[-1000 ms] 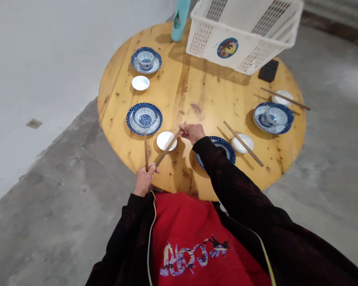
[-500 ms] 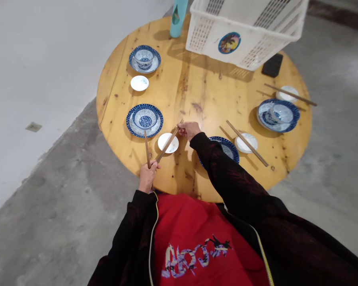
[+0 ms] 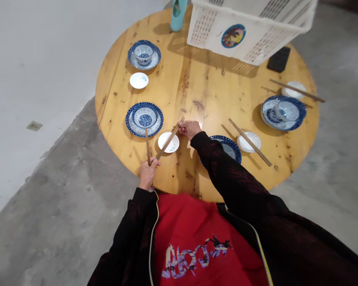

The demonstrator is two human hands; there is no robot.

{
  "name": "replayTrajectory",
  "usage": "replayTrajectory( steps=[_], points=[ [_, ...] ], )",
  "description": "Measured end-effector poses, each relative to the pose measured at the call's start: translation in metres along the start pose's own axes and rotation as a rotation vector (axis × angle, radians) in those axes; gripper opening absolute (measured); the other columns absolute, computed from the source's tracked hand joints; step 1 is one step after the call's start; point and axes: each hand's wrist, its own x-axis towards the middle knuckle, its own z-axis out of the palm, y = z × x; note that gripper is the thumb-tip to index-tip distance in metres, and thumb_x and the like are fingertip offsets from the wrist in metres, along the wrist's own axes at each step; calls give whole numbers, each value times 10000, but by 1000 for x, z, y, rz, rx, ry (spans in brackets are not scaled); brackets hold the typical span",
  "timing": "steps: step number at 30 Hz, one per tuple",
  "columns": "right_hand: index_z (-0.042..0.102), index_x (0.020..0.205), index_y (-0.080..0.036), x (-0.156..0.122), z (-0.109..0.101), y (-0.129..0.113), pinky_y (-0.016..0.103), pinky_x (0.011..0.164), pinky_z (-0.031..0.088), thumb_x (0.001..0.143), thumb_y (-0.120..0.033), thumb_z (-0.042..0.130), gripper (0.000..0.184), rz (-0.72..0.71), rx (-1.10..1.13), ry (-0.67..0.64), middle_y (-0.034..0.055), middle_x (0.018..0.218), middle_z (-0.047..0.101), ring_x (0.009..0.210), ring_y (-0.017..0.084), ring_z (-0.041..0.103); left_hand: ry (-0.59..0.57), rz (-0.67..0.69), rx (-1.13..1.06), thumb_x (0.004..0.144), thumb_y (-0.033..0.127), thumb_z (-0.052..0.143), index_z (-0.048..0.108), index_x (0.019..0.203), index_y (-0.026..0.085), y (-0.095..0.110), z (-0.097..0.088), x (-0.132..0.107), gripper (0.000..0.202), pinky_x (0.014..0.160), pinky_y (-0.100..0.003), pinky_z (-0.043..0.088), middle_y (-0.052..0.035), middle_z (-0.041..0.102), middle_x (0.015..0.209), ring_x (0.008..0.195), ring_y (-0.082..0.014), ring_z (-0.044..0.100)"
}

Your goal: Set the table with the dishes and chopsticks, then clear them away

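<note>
My left hand (image 3: 148, 171), near the table's front edge, is closed on a chopstick bundle (image 3: 148, 146) that points up and away from me. Its fingertips also touch the near end of a pair of chopsticks (image 3: 168, 140). My right hand (image 3: 189, 129) pinches the far end of that pair. The pair lies slantwise across a small white dish (image 3: 172, 145). Just left of the dish, a blue-and-white bowl (image 3: 144, 118) sits on a blue-rimmed plate (image 3: 130, 126). Another blue-rimmed plate (image 3: 233, 149) is partly hidden under my right sleeve.
On the wooden table (image 3: 197, 87) stand a white basket (image 3: 209, 29) and a teal container (image 3: 178, 18), with a dark flat object (image 3: 278, 59) nearby. More chopsticks (image 3: 250, 142) rest over a white dish (image 3: 254, 139) at right. Another plate with bowl (image 3: 144, 55) is at far left.
The view has shifted slightly, so the basket and right-hand dishes appear farther right. Both hands keep their hold on the chopsticks in nearly the same place.
</note>
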Motion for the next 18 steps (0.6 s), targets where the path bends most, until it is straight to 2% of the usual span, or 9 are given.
replayTrajectory(
  steps=[3,9,18],
  points=[
    [593,638,-158,-1,0,1,165,477,510,822,-53,705,240,4,-3,-7,-47,468,515,427,75,539,8,7,16,775,348,618,703,809,154,0,-1,1,215,564,-240,357,-11,655,692,553,-108,451],
    [579,644,-176,-3,0,0,183,501,525,811,-64,731,252,16,-10,-17,-52,478,527,436,81,550,9,33,46,785,382,631,692,738,159,0,-3,3,235,620,-254,416,-27,635,630,637,-152,556],
    [606,648,-164,-8,2,-2,167,490,502,826,-59,699,226,24,-16,-24,-27,537,606,460,74,561,-9,41,63,792,387,598,656,688,172,0,-3,1,246,611,-253,399,-15,633,657,607,-135,519]
  ],
)
